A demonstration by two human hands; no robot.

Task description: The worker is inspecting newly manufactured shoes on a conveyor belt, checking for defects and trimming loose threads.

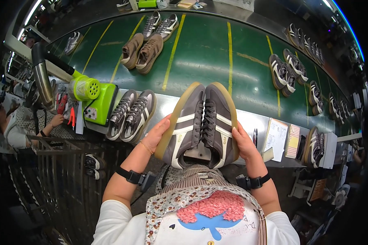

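A pair of dark grey sneakers with white stripes and gum soles is held up side by side in front of me, toes pointing away and laces facing each other. My left hand (156,134) is closed on the sole side of the left sneaker (188,118). On the other side, my right hand (246,141) grips the sole side of the right sneaker (220,118). The two shoes touch or nearly touch near the toes. Fingers of both hands are partly hidden behind the soles.
Beyond the metal ledge (249,119) runs a green conveyor belt (204,53) carrying brown sneakers (149,53) and several grey pairs. A lime-green blower machine (100,104) and another grey pair (131,114) stand left. Papers (275,139) lie right. A co-worker's hand (57,120) shows far left.
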